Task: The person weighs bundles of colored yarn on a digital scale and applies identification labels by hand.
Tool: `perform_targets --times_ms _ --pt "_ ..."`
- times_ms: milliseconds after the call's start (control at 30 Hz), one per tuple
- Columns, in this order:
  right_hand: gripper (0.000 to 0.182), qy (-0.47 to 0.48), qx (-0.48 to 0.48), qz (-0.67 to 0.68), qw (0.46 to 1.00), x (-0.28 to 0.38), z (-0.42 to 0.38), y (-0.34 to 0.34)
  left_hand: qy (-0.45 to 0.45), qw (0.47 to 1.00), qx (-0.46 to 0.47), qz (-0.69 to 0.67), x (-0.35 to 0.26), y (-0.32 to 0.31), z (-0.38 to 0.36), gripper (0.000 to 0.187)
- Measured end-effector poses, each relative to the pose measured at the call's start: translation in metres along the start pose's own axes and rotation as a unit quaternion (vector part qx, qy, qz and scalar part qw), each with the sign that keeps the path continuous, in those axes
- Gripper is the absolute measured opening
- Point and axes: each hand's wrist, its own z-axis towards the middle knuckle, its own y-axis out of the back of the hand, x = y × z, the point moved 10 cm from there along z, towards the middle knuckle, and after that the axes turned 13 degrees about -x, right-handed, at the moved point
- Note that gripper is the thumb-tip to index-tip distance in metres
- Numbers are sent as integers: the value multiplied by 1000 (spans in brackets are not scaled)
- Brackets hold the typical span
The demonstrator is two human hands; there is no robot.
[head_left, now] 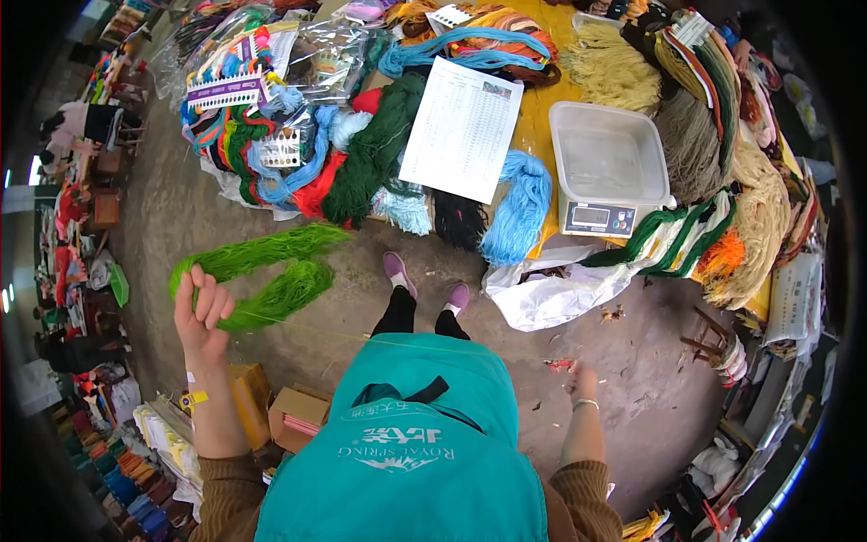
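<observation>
My left hand is closed round one end of a bright green yarn skein, which hangs in a loop away from it over the floor. A thin strand stretches from the skein across the teal apron toward the right. Out to the right, my right hand is closed, its fingers pressed together; what it pinches is too small to make out. Some small red scraps show beside it, on the floor or at the fingers.
A yellow table ahead bears yarn bundles, a printed sheet and a scale with a plastic tub. White plastic hangs from its edge. A stool stands right, a cardboard box at lower left.
</observation>
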Motion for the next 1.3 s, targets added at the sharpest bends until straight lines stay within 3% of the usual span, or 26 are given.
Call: perform_targets --times_ms 67,133,200,233,267,300,367,433,467,500,533,633,700,733,833,867,900,967,1000,1167,1233,1300 --pt "18 -76 -146 223 961 -15 12 70 -18 1000 -22 -13 -8 17 11 25" --pt "24 -114 -240 306 914 -35 31 134 -45 997 -52 -33 -26 40 22 24" --pt "22 -28 -315 274 908 -25 26 192 -48 996 -63 -31 -35 49 26 24" --pt "22 -28 -318 273 907 -24 27 201 -46 997 -55 -19 -35 51 28 23" --pt "22 183 -377 59 906 24 14 220 -45 998 -48 -8 -33 51 28 23" --pt "25 376 -400 -161 820 65 -2 213 -22 999 -30 1 -24 48 27 23" --pt "24 404 -330 -403 752 75 32 171 21 999 5 37 3 48 25 32" --pt "22 515 -227 -490 666 100 -17 73 25 993 -15 112 28 20 16 42" --pt "29 465 -139 -538 690 118 -70 15 46 989 -1 138 41 14 14 53" --pt "25 551 -36 -565 614 119 -109 -48 38 987 1 159 53 8 13 56" --pt "20 592 -8 -587 552 117 -141 -97 29 983 2 182 64 8 13 58" --pt "12 699 182 -507 471 143 -347 -218 65 965 92 236 92 -23 -1 61" --pt "9 779 293 -321 453 144 -445 -250 101 945 163 266 110 -45 -12 69" --pt "10 812 325 -280 396 143 -492 -258 106 942 179 264 119 -53 -19 71" --pt "15 823 383 -157 389 170 -584 -263 123 895 271 333 133 -80 -42 69" --pt "15 829 388 -99 391 186 -601 -259 58 894 173 410 134 -54 -31 58" --pt "16 829 394 -106 382 192 -605 -264 57 894 172 409 133 -53 -34 58" --pt "18 845 363 -115 376 213 -603 -274 236 888 309 244 153 -71 -68 48" --pt "21 824 344 -104 439 234 -594 -276 284 888 237 273 153 -64 -74 40" --pt "32 705 330 -143 611 254 -489 -323 339 856 299 250 151 -79 -96 36" --pt "35 711 296 -150 620 246 -453 -336 269 880 326 218 139 -106 -97 36" --pt "37 656 285 -200 670 230 -413 -349 274 871 347 215 136 -116 -103 37"
